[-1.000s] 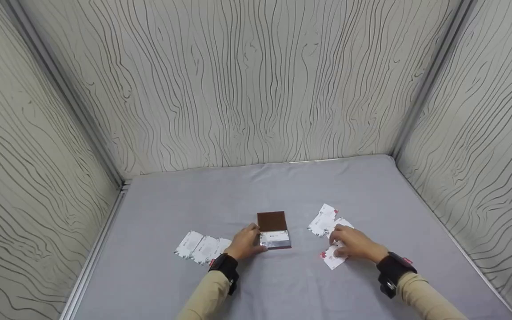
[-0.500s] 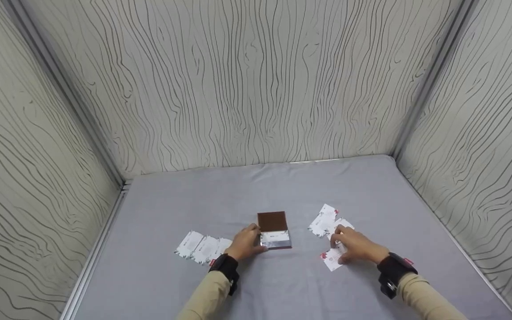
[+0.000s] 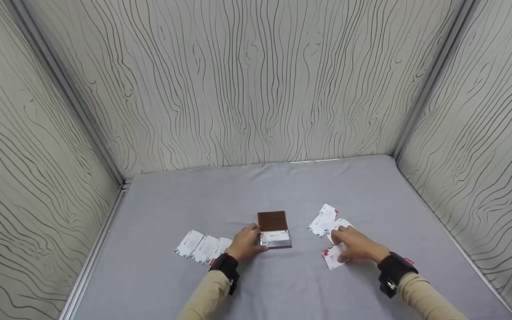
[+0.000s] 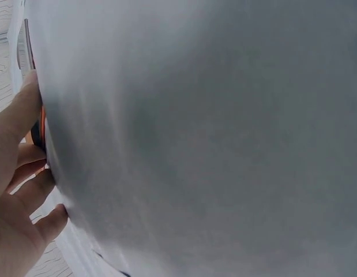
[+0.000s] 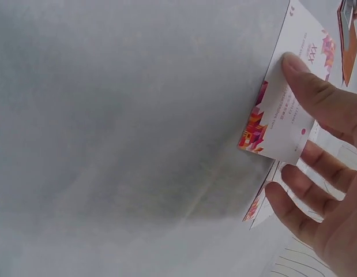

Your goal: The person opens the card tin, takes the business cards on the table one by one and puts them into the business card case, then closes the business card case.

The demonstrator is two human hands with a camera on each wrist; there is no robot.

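Note:
A brown business card holder (image 3: 272, 221) lies unfolded in the middle of the table, with a white card (image 3: 274, 236) in its clear lower pocket. My left hand (image 3: 244, 242) grips the holder's left side, thumb at the near corner; the left wrist view catches it only edge-on. To the right, my right hand (image 3: 358, 246) pinches a white business card (image 3: 333, 257) with red printed corners. In the right wrist view the thumb lies on the face of that card (image 5: 285, 104), and the index finger is mostly hidden behind it. Another card (image 3: 339, 223) lies partly under the right hand.
Two overlapping white cards (image 3: 323, 220) lie beyond the right hand. Several more cards (image 3: 207, 249) spread in an overlapping row left of the left hand. Grey cloth (image 3: 220, 191) covers the table, and patterned panels (image 3: 256, 84) enclose it at the back and sides.
My right thumb has drawn back slightly over the red-cornered card, and more of the card shows. The card has turned a little. My left hand and the holder have stayed put.

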